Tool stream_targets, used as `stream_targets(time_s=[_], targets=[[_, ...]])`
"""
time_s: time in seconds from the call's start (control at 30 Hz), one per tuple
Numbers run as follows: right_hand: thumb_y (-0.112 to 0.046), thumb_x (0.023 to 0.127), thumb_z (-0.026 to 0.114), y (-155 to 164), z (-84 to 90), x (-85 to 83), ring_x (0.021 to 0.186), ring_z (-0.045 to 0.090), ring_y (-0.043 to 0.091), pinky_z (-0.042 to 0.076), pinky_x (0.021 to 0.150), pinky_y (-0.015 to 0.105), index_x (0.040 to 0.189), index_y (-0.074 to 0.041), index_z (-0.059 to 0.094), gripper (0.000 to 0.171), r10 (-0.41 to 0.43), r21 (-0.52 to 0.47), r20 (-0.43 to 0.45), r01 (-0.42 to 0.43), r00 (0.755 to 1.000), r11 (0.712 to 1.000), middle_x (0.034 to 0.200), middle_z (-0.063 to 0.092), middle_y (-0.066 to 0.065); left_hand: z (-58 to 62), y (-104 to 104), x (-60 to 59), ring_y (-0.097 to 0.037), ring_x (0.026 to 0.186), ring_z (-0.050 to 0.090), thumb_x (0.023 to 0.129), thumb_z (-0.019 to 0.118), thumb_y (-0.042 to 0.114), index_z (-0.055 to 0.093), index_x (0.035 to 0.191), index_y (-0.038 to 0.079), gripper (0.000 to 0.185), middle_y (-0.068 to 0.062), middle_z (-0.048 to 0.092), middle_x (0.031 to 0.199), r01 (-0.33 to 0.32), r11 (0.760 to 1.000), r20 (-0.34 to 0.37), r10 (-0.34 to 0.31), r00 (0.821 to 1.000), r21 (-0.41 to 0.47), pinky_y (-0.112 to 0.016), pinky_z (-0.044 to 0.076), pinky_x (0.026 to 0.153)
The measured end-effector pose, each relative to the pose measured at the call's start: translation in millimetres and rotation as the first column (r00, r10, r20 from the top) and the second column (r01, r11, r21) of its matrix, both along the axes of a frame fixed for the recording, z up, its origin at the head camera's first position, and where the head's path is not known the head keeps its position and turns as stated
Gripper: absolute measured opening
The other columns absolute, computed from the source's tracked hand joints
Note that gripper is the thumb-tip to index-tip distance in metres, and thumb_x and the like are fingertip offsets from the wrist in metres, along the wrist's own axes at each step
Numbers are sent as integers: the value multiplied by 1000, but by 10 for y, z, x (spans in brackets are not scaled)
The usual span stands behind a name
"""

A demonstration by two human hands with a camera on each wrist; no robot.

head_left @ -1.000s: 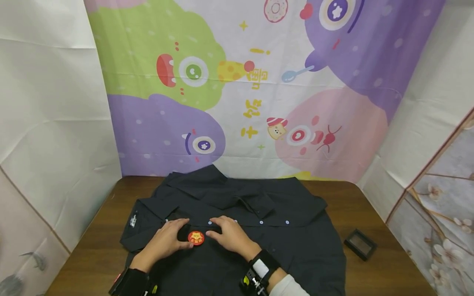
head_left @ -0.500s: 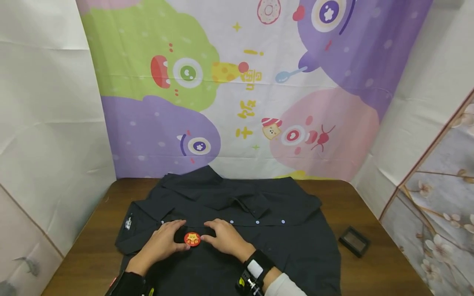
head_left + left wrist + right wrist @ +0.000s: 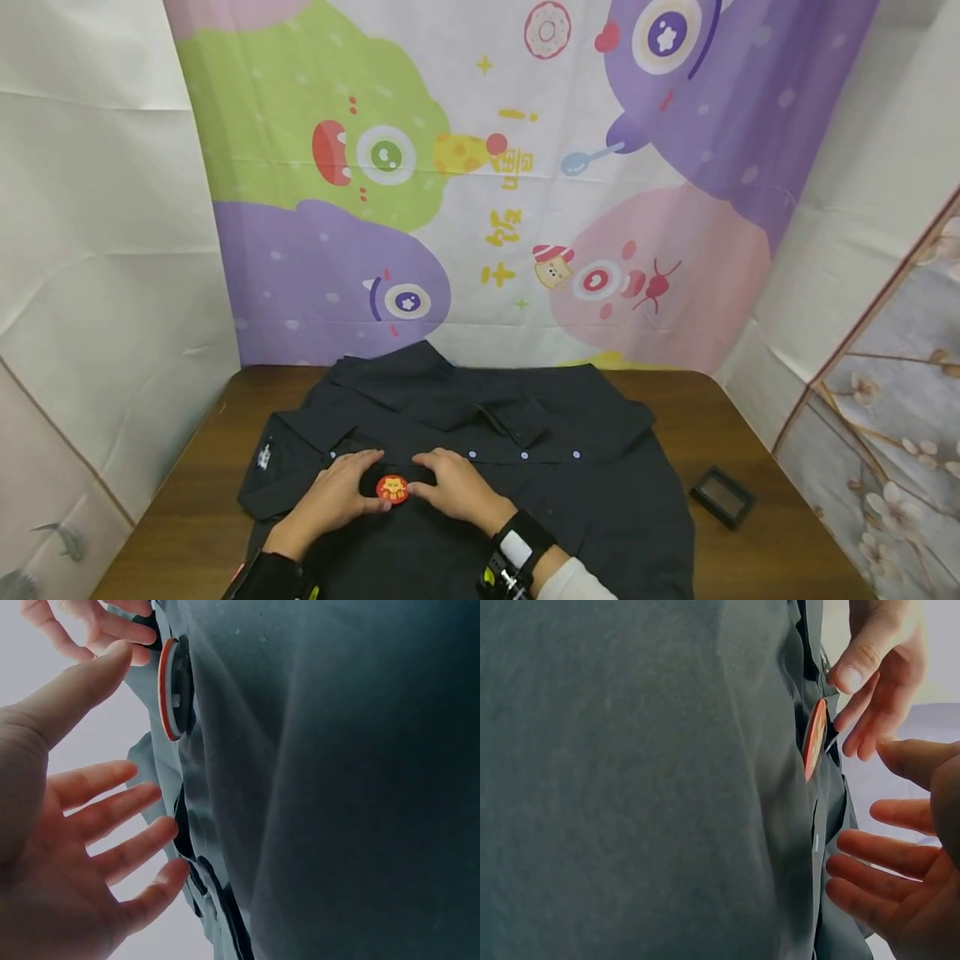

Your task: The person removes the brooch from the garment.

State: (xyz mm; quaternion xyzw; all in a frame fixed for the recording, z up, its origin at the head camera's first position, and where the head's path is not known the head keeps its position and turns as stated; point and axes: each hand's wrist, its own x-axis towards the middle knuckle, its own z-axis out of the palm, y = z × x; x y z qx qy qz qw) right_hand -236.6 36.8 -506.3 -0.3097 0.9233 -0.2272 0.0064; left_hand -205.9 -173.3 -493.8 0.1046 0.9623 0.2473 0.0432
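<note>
A round red badge (image 3: 392, 490) with a yellow figure was laid face up on the dark shirt (image 3: 585, 517), between the two hands. In the left wrist view, it was seen edge-on, and a pale rim was shown behind its red face.

The left hand (image 3: 341, 492) was held to the left of the badge, its fingers spread and almost straight, its thumb brought to the badge's near left edge. The right hand (image 3: 461, 492) was held to the right of the badge, its fingers parted and slightly bent, its thumb pointed at the badge's right edge. Nothing was gripped by either hand; whether the badge was touched by the thumbs could not be told.

A row of pale buttons (image 3: 524, 456) was seen beyond the badge, and a white print (image 3: 263, 457) to its left. Black straps (image 3: 534, 533) were worn on the wrists, nearer than the badge. A black box (image 3: 722, 497) was placed well to the right of the badge, on the brown table (image 3: 765, 567). Far behind the badge, a cartoon curtain (image 3: 495, 333) was hung.
</note>
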Motion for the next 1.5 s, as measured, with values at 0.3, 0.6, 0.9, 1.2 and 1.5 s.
stream_targets(time_s=[0.3,0.6,0.9,1.2,1.5], targets=[[-37,90,69,-23,8,9,106,63,12,51,93,27,127,-11,65,45,7,31,-13,-7,1000,1000,114,68,2,3,10,6,-39,125,51,72,85,39,57,133,5,75,-17,57,136,-5,1000,10,5,1000,-2,-65,40,96],[-38,90,69,-45,27,26,107,64,11,51,93,27,126,-11,64,45,15,27,-26,-14,1000,1000,115,68,2,-2,15,14,-40,126,51,72,85,39,57,133,5,75,-20,57,136,-13,1000,22,13,1000,-6,-67,39,96],[-38,89,69,-75,21,50,108,63,13,51,94,27,127,-12,64,46,27,43,-38,-26,999,999,115,67,1,-13,12,39,-41,125,51,72,85,37,58,132,3,73,-22,58,134,-11,1000,17,11,1000,6,-68,40,95],[-40,88,71,-108,24,68,109,62,15,51,95,29,128,-12,63,50,34,44,-18,-33,999,998,117,67,2,-10,23,49,-40,124,52,73,85,36,59,130,4,71,-20,59,133,-8,1000,8,8,1000,13,-68,39,95],[-38,86,73,-122,47,86,106,63,15,51,93,29,128,-11,63,50,41,41,-12,-40,999,998,114,67,2,-14,28,51,-40,123,52,73,84,36,60,129,2,70,-20,59,133,-18,1000,14,18,1000,-9,-68,40,95]])
